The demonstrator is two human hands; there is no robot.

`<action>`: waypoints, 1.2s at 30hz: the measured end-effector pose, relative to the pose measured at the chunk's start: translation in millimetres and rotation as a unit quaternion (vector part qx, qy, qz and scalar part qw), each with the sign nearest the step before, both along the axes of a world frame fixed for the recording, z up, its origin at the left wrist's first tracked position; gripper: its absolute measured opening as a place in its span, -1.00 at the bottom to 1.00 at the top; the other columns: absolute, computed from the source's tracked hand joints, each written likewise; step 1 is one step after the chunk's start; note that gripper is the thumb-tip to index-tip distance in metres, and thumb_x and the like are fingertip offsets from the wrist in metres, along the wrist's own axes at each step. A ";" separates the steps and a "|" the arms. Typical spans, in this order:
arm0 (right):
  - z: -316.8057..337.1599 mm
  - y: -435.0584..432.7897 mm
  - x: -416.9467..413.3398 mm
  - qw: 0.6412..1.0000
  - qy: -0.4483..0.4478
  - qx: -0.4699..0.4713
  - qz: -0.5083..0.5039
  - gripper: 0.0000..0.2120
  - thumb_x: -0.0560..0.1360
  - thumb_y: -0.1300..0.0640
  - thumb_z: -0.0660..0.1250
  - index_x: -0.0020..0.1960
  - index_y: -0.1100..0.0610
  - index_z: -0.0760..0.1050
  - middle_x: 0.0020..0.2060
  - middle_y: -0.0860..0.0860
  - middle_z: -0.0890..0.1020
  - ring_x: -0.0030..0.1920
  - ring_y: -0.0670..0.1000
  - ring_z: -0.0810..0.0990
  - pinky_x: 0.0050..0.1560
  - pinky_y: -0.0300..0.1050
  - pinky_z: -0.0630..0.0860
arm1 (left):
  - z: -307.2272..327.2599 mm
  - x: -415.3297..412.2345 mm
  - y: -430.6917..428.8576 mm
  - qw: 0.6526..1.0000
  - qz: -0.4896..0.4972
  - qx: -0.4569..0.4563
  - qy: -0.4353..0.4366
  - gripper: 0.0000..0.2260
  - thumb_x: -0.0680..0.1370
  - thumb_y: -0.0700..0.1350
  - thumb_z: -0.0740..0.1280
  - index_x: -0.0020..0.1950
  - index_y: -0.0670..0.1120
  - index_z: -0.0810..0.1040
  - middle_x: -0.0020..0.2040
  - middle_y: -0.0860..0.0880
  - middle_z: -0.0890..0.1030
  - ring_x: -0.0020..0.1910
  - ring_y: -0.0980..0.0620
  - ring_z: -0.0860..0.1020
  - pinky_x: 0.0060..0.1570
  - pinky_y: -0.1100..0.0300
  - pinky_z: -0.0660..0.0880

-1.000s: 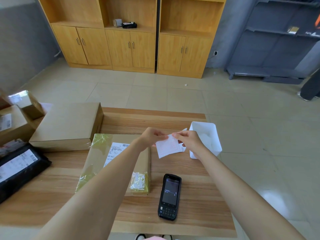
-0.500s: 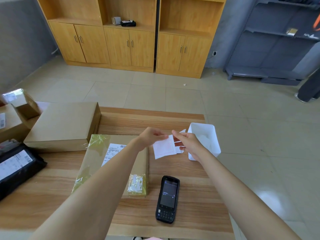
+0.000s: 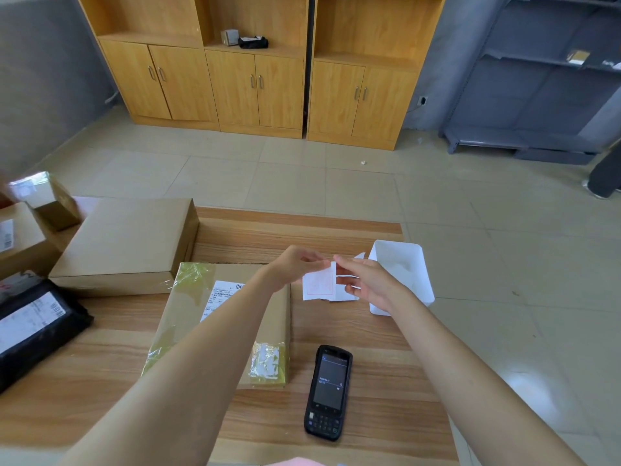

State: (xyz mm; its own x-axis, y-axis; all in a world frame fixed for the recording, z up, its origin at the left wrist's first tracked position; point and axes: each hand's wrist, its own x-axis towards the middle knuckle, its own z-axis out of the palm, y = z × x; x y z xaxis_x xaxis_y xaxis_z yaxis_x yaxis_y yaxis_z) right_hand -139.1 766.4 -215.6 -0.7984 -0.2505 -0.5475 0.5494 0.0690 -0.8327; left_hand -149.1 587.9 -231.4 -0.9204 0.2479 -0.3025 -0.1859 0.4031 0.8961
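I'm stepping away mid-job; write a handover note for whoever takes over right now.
Left hand pinches the top edge of the white label.
Right hand grips the backing paper behind it, beside the white bin.
The taped parcel lies under the left forearm; the handheld scanner lies on the table.
Done: label seems partly peeled.
Left: probably finish peeling and stick it on.

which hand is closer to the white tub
Right. The right hand sits just beside the white tub, while the left hand is farther off, across the paper slip.
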 end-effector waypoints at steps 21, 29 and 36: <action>-1.0 1.1 -17.0 1.000 0.009 -0.015 0.003 -0.84 0.60 0.13 0.27 -0.06 0.19 0.55 -0.18 0.02 0.60 -0.17 -0.08 0.57 -0.19 -0.27 0.41 | 8.3 -18.3 9.3 1.000 -0.005 -0.015 -0.008 -0.83 0.57 -0.07 0.34 0.09 -0.12 0.61 0.00 0.04 0.59 -0.01 0.13 0.50 -0.23 0.37 0.36; 2.8 -11.5 -22.1 0.996 0.041 0.038 -0.070 -0.78 0.63 0.16 0.21 0.02 0.29 0.54 -0.28 0.06 0.57 -0.26 -0.10 0.52 -0.26 -0.29 0.35 | 10.8 -24.9 21.5 0.984 0.094 -0.138 0.057 -0.47 0.37 0.10 0.52 0.26 0.04 0.45 0.28 -0.08 0.28 0.32 -0.09 0.19 0.22 0.11 0.30; 4.6 -12.8 -24.2 0.991 0.048 0.081 -0.096 -0.77 0.63 0.15 0.20 -0.13 0.21 0.54 -0.27 0.02 0.59 -0.26 -0.10 0.51 -0.26 -0.31 0.33 | 13.5 -29.6 18.9 0.993 0.072 -0.068 0.067 -0.73 0.41 -0.09 0.52 -0.01 -0.09 0.49 -0.07 -0.02 0.48 -0.08 0.04 0.45 -0.12 0.21 0.40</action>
